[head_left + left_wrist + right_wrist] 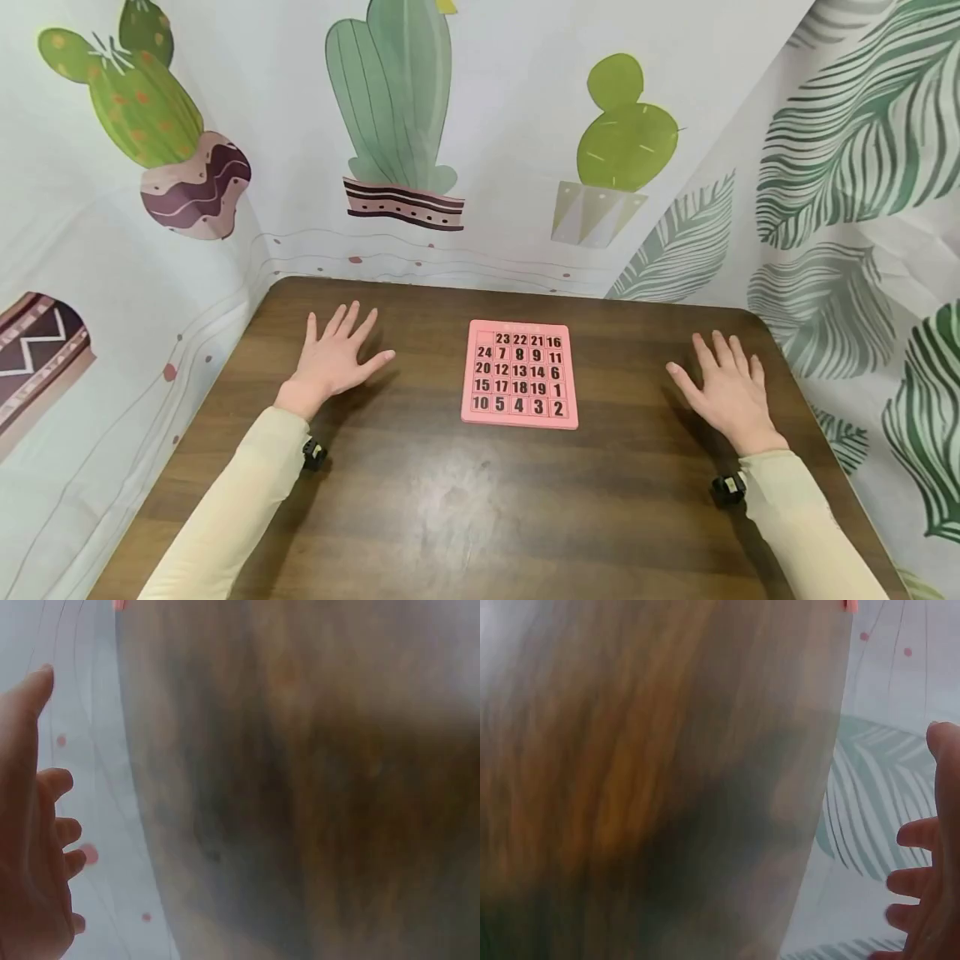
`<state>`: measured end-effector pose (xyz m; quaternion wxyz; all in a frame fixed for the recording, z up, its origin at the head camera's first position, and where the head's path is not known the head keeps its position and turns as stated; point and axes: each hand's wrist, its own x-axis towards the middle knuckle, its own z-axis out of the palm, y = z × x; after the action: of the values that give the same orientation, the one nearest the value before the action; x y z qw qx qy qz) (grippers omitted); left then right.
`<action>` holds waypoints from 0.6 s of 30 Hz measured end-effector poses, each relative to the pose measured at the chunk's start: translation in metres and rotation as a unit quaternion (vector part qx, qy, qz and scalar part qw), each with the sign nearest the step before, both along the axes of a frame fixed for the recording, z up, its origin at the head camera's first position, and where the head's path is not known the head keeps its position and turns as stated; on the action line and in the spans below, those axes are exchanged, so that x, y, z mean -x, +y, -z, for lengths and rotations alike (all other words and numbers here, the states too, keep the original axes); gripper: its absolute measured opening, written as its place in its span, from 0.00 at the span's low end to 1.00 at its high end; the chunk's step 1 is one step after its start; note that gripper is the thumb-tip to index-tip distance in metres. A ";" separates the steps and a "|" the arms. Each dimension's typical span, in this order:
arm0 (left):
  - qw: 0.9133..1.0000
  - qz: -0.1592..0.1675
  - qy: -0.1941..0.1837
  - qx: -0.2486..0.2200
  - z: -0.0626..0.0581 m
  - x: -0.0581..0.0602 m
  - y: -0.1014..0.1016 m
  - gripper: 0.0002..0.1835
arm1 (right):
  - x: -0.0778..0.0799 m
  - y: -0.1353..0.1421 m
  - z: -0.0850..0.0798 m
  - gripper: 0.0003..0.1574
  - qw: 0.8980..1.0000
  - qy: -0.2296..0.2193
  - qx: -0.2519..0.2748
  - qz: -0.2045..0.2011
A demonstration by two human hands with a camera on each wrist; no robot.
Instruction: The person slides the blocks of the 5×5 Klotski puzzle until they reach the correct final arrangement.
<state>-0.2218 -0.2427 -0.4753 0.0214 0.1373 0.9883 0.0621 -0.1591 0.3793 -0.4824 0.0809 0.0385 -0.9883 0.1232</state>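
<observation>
A pink sliding number puzzle lies flat on the brown table between the two hands. Its black-numbered tiles form a grid, and the gap sits at the top left corner. To its left, my left hand is spread with straight fingers and holds nothing. My right hand is likewise spread, to the right of the puzzle and apart from it. In the left wrist view the left hand shows at the left edge. The right hand shows at the right edge of the right wrist view.
The dark wooden table has rounded far corners. Behind it and at both sides hangs a white cloth printed with cacti and leaves. A small black wrist camera sits under the left cuff, another camera under the right cuff.
</observation>
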 end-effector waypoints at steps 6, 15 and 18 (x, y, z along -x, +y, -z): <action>0.999 0.026 -0.004 -0.039 0.006 -0.009 0.019 0.50 | 0.003 -0.018 0.001 0.46 0.999 0.025 0.019 -0.030; 0.994 0.083 0.037 -0.056 0.010 -0.024 0.064 0.49 | 0.008 -0.057 -0.010 0.28 0.996 0.033 0.012 -0.078; 0.992 0.103 0.032 -0.066 0.011 -0.028 0.078 0.49 | 0.012 -0.071 -0.012 0.27 0.995 0.023 0.016 -0.093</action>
<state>-0.1938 -0.1650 -0.4865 -0.0132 0.2414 0.9629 0.1202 -0.1710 0.3079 -0.4706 0.0925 0.1315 -0.9763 0.1447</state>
